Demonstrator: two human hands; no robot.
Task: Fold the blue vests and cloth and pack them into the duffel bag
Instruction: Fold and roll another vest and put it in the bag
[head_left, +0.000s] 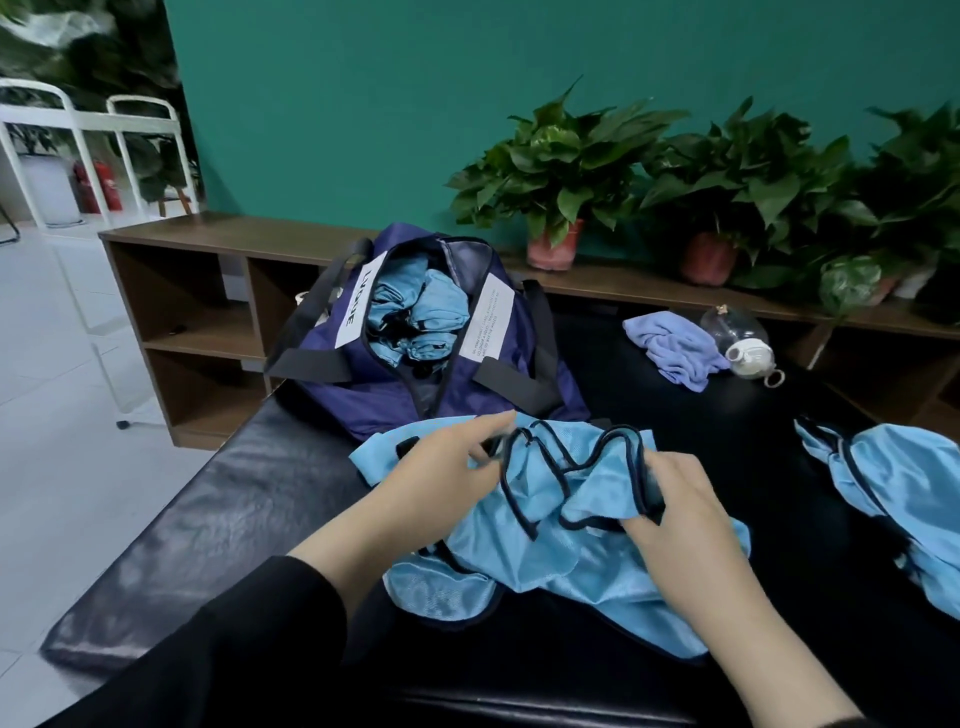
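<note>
Just in front of the duffel bag (415, 358), on the near side of the black padded table (218, 499), a crumpled blue vest (587, 551) is being sorted out. Left hand (447, 467) pinches the dark-trimmed edge at the vest's left shoulder, fingers reaching toward the bag; right hand (675, 499) grips the bunched trim on the other side. Looks like both are pulling the strap loops apart so the vest can lie flat before folding, which would explain why the top edge is held up and the body rests on the table.

Inside the bag, mouth gaping open toward us, several rolled blue vests (415, 312) are already packed, so there seems to be only a little room left near the front of the opening. Right of the bag, well apart, another blue vest (893, 493) waits in a heap at the table's right edge. Behind that, right of the bag's far end, the lilac-blue cloth (670, 348) lies unfolded, touching a clear glass pot (737, 332).

Left of the bag and vest the table is bare, good room for spreading. A low shelf with potted plants (566, 171) runs behind the bag.
</note>
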